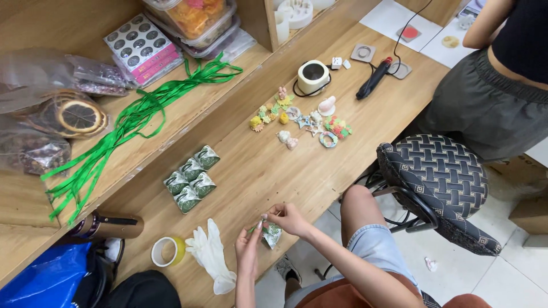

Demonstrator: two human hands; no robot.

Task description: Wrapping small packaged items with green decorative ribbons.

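— Green-and-white patterned wrapping, that is what the small packet (272, 234) is made of; it sits between both hands, just off the near edge of the wooden table (268, 171).

— How do the hands hold it?

— The left hand (248, 244) comes up from below with fingers curled against the packet's left side. The right hand (288, 218) pinches the top of it with thumb and fingertips closed. Both are gripping the packet.

— What lies nearest?

— A pair of white gloves (212, 254) lies flat on the table just to the left of the left hand, and beyond them a roll of tape (168, 251) with a yellow rim. Further up the table, five more green-and-white packets (191, 178) stand clustered, touching one another.

— And past those?

— A scatter of small coloured ornaments (299, 121) in the middle of the table, then a white round pot (313, 76) with a dark inside, and a black tool (374, 78) on a cord beside it. On the raised shelf to the left, long green ribbons (134, 122) trail across the wood, near bags of dried orange slices (77, 116).

— Anyone else there?

— Another person (502, 68) in a black top and grey shorts stands at the far right end, well apart, with a black woven stool (442, 182) between them and the wearer's bare knee.
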